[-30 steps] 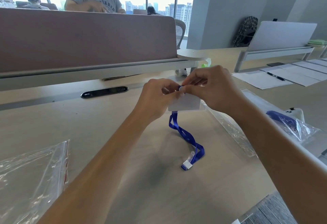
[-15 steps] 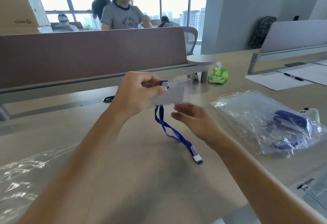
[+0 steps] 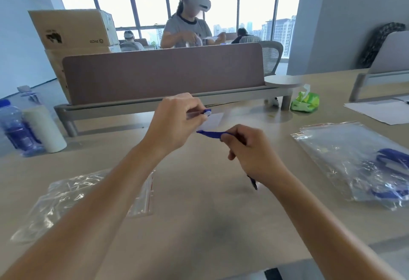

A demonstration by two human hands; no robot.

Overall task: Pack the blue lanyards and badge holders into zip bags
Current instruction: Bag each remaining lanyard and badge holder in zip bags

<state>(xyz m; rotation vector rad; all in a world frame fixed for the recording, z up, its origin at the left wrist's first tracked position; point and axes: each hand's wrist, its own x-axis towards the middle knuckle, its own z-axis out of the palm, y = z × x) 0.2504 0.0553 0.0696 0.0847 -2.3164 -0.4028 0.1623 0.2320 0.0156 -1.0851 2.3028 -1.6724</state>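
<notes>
1. Two hands: left [image 3: 177, 122], right [image 3: 252, 153].
2. Two zip bags: near left [image 3: 73, 200], right [image 3: 354, 160].
3. One badge holder [image 3: 213, 121].
4. One held lanyard [image 3: 210, 134].
5. One bottle [image 3: 15, 127], far left.

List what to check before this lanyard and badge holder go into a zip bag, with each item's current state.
1. Left hand grips the badge holder at its clip: ok.
2. Right hand holds the blue lanyard: ok.
3. Lanyard fully gathered: not ok, its tail hangs below the right hand.
4. Empty zip bag within reach on the table: ok.
5. That bag's mouth open: cannot tell.
</notes>
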